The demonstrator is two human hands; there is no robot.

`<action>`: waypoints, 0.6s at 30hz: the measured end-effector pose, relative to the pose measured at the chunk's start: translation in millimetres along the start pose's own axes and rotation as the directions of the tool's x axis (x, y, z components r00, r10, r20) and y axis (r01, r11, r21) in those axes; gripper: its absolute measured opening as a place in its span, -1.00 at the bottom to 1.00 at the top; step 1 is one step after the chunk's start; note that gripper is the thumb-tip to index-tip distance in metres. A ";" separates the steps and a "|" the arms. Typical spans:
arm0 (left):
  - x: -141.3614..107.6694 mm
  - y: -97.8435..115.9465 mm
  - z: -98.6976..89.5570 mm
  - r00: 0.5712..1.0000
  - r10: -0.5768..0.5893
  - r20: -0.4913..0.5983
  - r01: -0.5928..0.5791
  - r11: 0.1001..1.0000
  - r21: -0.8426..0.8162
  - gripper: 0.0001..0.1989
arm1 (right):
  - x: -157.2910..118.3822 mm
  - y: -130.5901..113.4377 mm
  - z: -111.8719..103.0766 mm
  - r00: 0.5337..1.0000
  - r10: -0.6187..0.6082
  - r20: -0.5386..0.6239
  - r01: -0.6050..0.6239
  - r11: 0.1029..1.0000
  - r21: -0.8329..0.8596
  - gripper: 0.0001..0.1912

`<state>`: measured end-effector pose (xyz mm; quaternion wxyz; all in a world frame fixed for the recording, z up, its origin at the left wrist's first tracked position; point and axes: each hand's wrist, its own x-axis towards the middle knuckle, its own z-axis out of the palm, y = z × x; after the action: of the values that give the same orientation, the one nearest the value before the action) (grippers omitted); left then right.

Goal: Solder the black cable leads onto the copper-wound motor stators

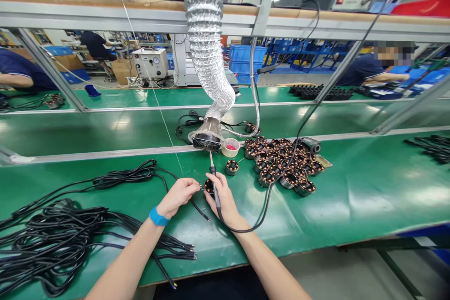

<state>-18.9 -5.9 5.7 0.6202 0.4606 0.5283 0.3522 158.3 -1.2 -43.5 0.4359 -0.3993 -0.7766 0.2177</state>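
Note:
My left hand, with a blue band at the wrist, pinches the coloured wire ends of a black cable beside a small motor stator. My right hand grips a soldering iron, its tip pointing away from me. The fingers of that hand also rest around the stator, hiding part of it. Another stator with copper windings stands just beyond my right hand. Past it is a small tub with something red inside.
A fume extraction hood hangs from a silver duct ahead of my hands. Many stators cluster at right. Coiled black cables cover the left of the green bench. The iron's cord loops rightward. Co-workers sit beyond the frame.

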 end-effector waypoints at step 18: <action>6.8 -9.0 -1.2 0.996 0.080 0.043 -0.086 0.981 0.173 -0.56 | -6.7 7.5 -6.6 0.999 0.000 -0.046 0.001 1.000 0.027 -0.46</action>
<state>-19.2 -2.4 -5.0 0.5715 0.5409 0.5265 0.3218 169.3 -2.2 -48.6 0.4592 -0.3979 -0.7635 0.2187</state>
